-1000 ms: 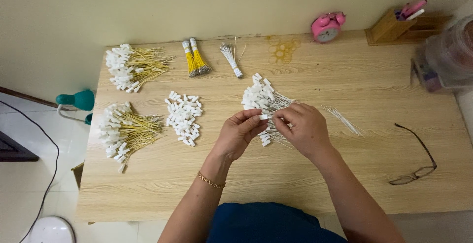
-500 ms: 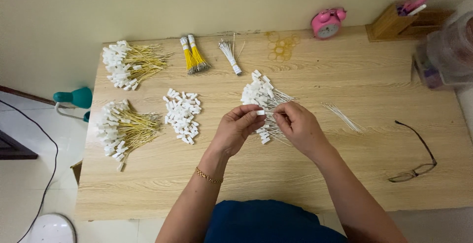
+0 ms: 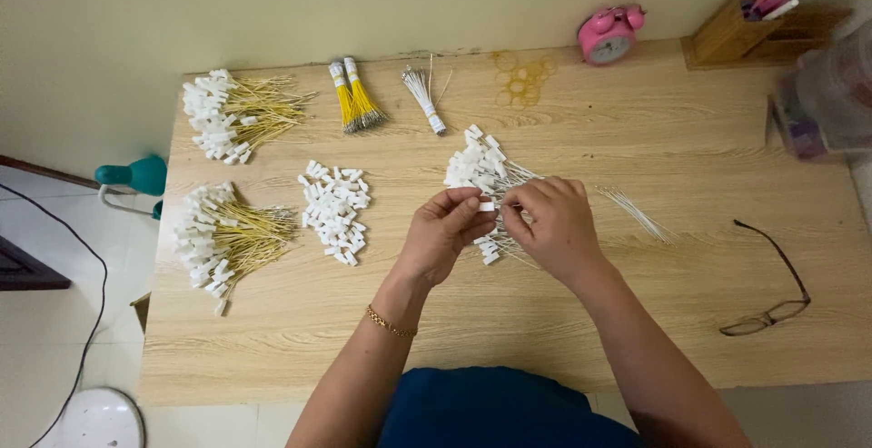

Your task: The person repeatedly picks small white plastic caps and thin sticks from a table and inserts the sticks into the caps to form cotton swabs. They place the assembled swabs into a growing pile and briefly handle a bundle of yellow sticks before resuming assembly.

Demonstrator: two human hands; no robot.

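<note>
— Head view, looking straight down: what have the hands got?

— The left hand [image 3: 442, 234] and the right hand [image 3: 549, 226] meet over the middle of the wooden surface [image 3: 509, 321]. Between their fingertips sits one small white connector [image 3: 487, 204]; the left pinches it with thumb and forefinger, and the right is curled closed right against it, fingers bent in. Whether the right also nips a wire I can't tell, it's too small.

— And under them?

— A heap of white-wired connectors [image 3: 480, 168] lies just behind and beneath the fingers, its thin wires fanning out under the right hand. A few loose white wires [image 3: 636, 214] lie apart to the right.

— The left side of the surface?

— A pile of bare white connectors [image 3: 334, 210], near the left hand. Farther left, a bunch of yellow-wired connectors [image 3: 225, 237], and a second yellow-wired bunch [image 3: 232, 114] behind it at the far left corner.

— Along the wall?

— Two tied bundles of yellow wires [image 3: 354, 95], a tied bundle of white wires [image 3: 424, 95], some rubber bands [image 3: 520, 77], a pink alarm clock [image 3: 610, 35], a wooden pen holder [image 3: 727, 39]. Spectacles [image 3: 772, 284] lie folded open at the right, well apart from the hands. The left wrist wears a gold bracelet [image 3: 389, 323].
</note>
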